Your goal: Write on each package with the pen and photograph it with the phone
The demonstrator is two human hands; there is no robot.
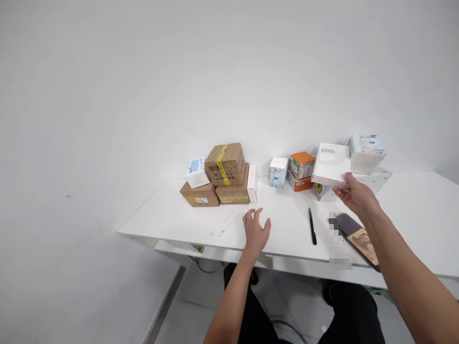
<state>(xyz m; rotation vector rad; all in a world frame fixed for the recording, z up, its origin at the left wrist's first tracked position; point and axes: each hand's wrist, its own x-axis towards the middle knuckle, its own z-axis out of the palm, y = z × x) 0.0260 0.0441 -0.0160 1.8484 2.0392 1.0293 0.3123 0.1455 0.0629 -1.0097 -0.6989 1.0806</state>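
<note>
My right hand (356, 195) grips the near edge of a flat white power bank box (332, 162), thumb on top and fingers below. That box is tilted, its printed face up, above a white speckled box (376, 180) and beside a white tissue pack (366, 153). My left hand (256, 231) hovers at the table's front part, fingers spread and holding nothing. Closest to it stands a slim white box (252, 183), upright against a stack of cardboard boxes (232, 191).
On the white table (186, 224) are a black pen (312, 227), a phone-like dark item with a picture (358, 239), orange boxes (301, 165) and a small tissue pack (278, 172). Another tissue pack (197, 172) tops the left cardboard box. A wall stands behind.
</note>
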